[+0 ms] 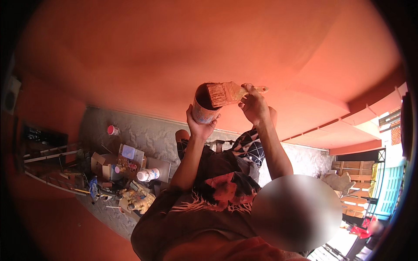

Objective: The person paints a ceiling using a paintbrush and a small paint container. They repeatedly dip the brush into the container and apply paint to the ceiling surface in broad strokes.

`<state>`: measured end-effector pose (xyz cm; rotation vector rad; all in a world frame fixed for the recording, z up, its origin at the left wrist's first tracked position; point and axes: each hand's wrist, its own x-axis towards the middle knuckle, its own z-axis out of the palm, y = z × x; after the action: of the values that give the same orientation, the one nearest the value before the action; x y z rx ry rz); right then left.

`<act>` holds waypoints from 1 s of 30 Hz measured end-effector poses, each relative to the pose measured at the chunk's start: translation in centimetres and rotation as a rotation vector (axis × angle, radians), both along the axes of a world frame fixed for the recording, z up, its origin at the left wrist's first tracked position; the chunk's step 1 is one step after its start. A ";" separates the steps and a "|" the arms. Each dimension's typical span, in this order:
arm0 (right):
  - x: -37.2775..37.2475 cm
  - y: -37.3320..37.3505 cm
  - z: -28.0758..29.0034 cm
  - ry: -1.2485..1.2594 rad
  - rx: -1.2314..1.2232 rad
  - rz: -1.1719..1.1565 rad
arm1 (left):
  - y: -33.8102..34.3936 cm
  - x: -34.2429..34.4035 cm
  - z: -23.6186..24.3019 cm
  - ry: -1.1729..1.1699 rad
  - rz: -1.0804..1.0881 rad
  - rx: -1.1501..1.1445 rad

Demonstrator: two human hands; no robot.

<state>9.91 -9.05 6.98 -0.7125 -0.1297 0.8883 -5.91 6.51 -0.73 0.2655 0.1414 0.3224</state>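
Note:
My left hand (pixel 202 128) is wrapped around the lower part of a paint can (pixel 204 114), its dark mouth tilted toward the wall. A wide paintbrush (pixel 225 94) lies across the can's rim, its bristles thick with orange-red paint. My right hand (pixel 254 104) grips the brush by its handle, which sticks out to the right past my fingers. Both hands are raised in front of a large orange-red wall (pixel 143 65). The paint level inside the can cannot be made out.
On the grey floor (pixel 98 124) at left stands a small red-and-white bucket (pixel 113 130). Beside my left arm are a white tub (pixel 148 175), an open cardboard box (pixel 102 165) and assorted clutter. Wooden boards (pixel 355 172) stand at far right; a person in red (pixel 365 229) is behind.

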 end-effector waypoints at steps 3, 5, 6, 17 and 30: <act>0.1 0.1 -0.9 0.022 0.089 0.041 | 0.2 0.2 0.1 0.022 0.002 0.005; 0.0 0.2 -1.8 0.027 0.148 0.061 | 0.4 0.3 -0.4 0.014 -0.012 0.007; -0.2 0.3 -1.8 0.033 0.159 0.068 | 0.5 0.3 -0.4 0.009 -0.010 0.017; -0.1 1.0 -1.1 0.064 0.229 0.056 | 1.2 -0.1 -0.8 0.042 0.044 -0.029; 5.1 -0.2 1.2 0.027 0.469 -0.186 | 3.0 -0.6 -4.1 -0.125 -0.048 -0.120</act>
<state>15.06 -9.27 8.21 -0.2689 -0.2350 0.6543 -6.51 9.47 -4.87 0.1297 0.0312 0.2812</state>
